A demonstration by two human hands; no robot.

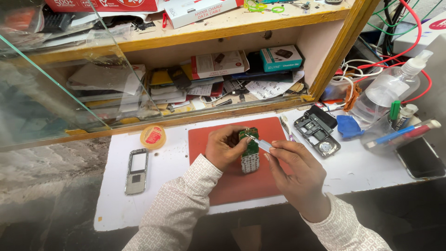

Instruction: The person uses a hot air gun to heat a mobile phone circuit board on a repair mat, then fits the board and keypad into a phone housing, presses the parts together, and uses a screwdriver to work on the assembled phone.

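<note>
Your patterned sleeves fill the bottom edge. Above them, your right hand (297, 169) pinches a slim metal screwdriver (261, 143), its tip touching the top of the phone circuit board (250, 151). Your left hand (224, 148) curls its fingers around that green board, holding it upright on the smooth red mat (223, 186), keypad grid facing you. A silvery phone frame (137, 170) lies flat on the white sheet, well left, with a round yellow tin (153, 136) near the mat's corner.
</note>
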